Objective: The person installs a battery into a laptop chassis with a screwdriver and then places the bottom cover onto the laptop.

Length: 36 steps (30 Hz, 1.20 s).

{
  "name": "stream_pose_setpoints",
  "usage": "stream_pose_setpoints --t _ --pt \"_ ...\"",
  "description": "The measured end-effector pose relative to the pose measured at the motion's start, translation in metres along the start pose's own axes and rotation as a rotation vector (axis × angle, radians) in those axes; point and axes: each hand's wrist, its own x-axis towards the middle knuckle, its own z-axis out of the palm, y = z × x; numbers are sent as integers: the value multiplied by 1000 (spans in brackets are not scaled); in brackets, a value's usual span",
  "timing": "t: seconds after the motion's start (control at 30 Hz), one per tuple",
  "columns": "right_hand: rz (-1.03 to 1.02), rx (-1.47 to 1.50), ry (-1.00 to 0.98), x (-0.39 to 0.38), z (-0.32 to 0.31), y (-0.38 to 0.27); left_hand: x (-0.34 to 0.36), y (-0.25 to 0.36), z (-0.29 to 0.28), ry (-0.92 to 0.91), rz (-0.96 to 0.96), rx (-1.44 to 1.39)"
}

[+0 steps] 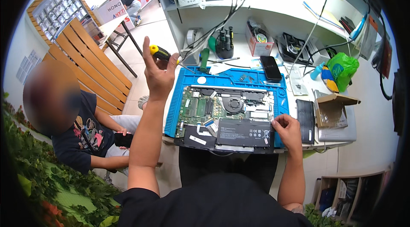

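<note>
An opened laptop base [194, 131] lies on the blue repair mat [171, 113], its green board, round fan [232, 104] and flat black battery [239, 133] exposed. My left hand [159, 75] is raised above the mat's far left corner, gripping a yellow-and-black screwdriver [161, 52] with one finger pointing up. At the laptop's right edge, beside the battery, my right hand [288, 131] has its thumb and fingertips pinched together; whatever sits between them is too small to make out.
Right of the mat lie a black flat pack [305, 120] and an open cardboard box [331, 113]. A phone [270, 68] rests on the mat's far edge. A screwdriver holder [224, 47] stands behind. A seated person [92, 133] holds a phone at the left.
</note>
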Motion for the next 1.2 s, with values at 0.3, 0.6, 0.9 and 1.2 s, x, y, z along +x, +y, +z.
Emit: stream_pose_setpoints --t 0.3,0.6,0.9,1.2 --pt "-4 -14 21 -1 -4 0 0 35 21 -5 -16 -197" --pt "-46 -113 37 4 0 15 -37 71 69 -89 -148 -411" --pt "2 -95 44 -7 -7 -6 -91 105 152 -382 -284 -480" --pt "-11 -87 41 -8 -8 -9 -108 101 175 -462 -344 -438"
